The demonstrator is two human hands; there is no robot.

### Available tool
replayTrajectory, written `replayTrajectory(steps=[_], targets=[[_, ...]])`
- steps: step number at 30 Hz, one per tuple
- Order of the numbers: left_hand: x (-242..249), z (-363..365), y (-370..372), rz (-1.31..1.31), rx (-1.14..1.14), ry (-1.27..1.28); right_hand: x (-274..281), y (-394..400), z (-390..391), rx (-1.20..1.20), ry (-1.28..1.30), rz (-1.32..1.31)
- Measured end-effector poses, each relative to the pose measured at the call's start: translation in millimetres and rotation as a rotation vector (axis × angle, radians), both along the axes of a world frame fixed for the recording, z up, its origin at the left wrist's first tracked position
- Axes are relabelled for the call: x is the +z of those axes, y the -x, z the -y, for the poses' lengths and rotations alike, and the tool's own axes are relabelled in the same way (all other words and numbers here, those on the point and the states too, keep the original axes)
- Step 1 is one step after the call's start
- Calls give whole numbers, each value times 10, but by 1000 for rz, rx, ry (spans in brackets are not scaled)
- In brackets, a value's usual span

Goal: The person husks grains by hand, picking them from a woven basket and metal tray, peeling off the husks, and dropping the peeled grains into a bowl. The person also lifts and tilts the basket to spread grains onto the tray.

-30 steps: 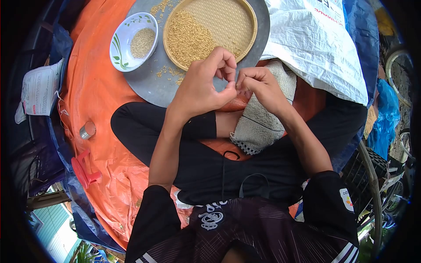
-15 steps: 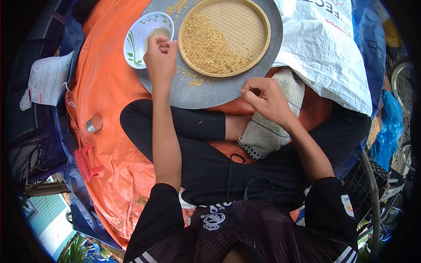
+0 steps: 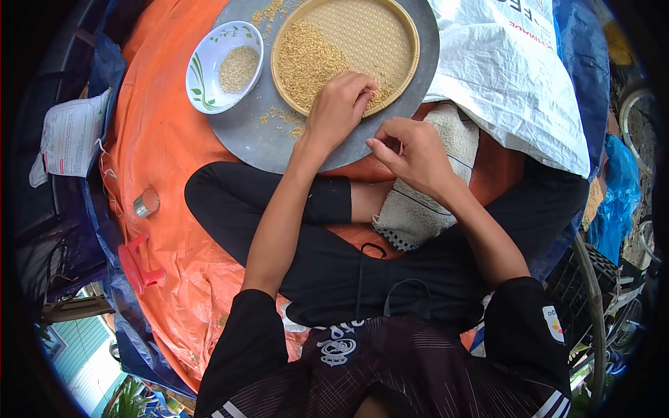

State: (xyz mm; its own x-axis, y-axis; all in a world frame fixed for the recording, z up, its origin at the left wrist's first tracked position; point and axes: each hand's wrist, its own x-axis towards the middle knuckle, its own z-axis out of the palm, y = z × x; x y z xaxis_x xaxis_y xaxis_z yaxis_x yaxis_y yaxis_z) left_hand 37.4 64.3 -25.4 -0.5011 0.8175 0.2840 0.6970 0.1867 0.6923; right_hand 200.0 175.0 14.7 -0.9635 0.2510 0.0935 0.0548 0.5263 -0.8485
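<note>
On the white woven sack (image 3: pixel 512 90), dark capitals are reading "FEC" at the view's upper edge, and a red word below them is showing too unclearly for you to read surely. The patch (image 3: pixel 553 324) on your right sleeve is carrying the letters "ga". White lettering on your jersey (image 3: pixel 432 362) is bunching illegibly above a crest (image 3: pixel 338 352). The printed bag (image 3: pixel 75 136) at left is bearing lines too small to read.
</note>
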Motion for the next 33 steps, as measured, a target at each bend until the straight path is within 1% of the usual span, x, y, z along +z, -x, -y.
replayTrajectory(steps=[4,7,10,13,16,19,22,25,31,33], targets=[[70,-6,-28,62,51,-48,3,2,-11,-4,-7,-20],[217,7,-51,290,105,-77,25,12,-55,-68,-30,-26],[410,89,-43,449,31,-27,48,28,-92,-184,100,-8],[438,155,-74,551,-71,-84,83,45,-125,-238,94,-41],[544,196,-91,494,-155,-5,48,45,-130,-197,56,-95],[559,197,-109,416,-192,35,57,26,-129,-145,-14,-5],[543,204,-150,350,-211,46,18,22,-126,-138,-63,-7],[506,187,-199,227,-203,59,-44,9,-131,-142,-115,-6],[542,177,-244,164,-175,85,-24,14,-136,-173,-108,12],[545,190,-214,220,-178,36,18,19,-139,-189,-53,27]])
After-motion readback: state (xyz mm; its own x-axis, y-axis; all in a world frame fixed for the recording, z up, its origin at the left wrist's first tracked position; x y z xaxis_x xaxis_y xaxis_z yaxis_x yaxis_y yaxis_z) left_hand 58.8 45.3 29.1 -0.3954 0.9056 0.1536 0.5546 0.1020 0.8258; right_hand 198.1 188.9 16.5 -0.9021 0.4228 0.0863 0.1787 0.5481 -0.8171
